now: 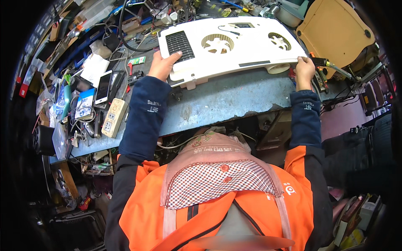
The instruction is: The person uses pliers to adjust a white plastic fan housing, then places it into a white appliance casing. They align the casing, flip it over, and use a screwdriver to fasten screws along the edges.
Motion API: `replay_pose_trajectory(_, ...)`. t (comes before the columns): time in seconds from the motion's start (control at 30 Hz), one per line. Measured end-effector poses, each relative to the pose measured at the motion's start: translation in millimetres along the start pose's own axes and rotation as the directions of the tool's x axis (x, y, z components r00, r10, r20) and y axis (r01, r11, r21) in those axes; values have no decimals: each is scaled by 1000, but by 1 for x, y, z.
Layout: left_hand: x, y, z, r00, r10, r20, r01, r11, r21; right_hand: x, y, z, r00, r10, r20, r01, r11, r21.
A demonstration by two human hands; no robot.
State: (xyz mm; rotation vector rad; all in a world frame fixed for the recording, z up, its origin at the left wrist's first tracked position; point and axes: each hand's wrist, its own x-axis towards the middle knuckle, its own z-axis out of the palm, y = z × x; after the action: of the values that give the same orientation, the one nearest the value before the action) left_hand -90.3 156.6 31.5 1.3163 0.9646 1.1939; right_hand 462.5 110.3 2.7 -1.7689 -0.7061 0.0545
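A wide white plastic fan housing (255, 46) lies tilted over the workbench in front of me. Two round openings show white fan wheels, the left one (217, 44) larger in view than the right one (279, 42). A black slatted grille (180, 45) fills its left end, and a small dark display panel (244, 25) with a short cable sits near the far edge. My left hand (164, 65) grips the left edge, thumb on top by the grille, fingers hidden beneath. At the near right corner, my right hand (305, 69) is closed around the edge.
Left on the blue bench (222, 98) are a white power strip (114, 118), a white phone (103, 87), packets and cables. A tan plastic panel (335, 31) leans at the right, near a screwdriver (339, 70). Tools and parts crowd the far side.
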Motion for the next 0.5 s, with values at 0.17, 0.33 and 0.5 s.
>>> replay_pose_trajectory(0.17,-10,5,10,998,-43,-51,37,993,-112,-2,3,-6,988,-147,-40,140,979,-148)
replay_pose_trajectory(0.33,-7,-1,12,997,-36,-72,26,991,-132,-5,11,-13,990,-140,17,139,989,53)
replay_pose_trajectory(0.5,-3,-3,3,996,-76,-44,69,989,-134,-13,-2,-22,987,-139,75,127,981,146)
